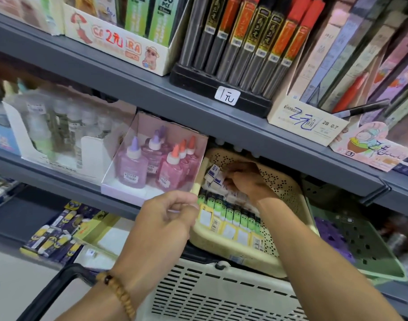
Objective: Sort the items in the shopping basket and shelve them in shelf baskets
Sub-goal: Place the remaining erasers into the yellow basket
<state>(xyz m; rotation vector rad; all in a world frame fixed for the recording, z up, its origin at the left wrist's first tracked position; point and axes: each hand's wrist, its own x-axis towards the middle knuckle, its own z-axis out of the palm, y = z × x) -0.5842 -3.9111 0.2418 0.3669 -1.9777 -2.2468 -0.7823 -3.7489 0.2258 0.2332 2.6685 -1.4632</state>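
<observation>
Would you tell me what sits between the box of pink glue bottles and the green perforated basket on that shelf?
In the head view, the cream shelf basket lies between the glue-bottle box and the green basket, with the right hand inside it.

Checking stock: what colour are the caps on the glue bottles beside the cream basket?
Purple and orange caps on the glue bottles, clearest in the head view.

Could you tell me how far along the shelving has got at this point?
Done: the cream shelf basket already holds rows of small packs. In hand: the right hand is inside it among the white boxes, while the left hand grips its rim. Left: unclear, since the shopping basket contents are hidden.
</observation>
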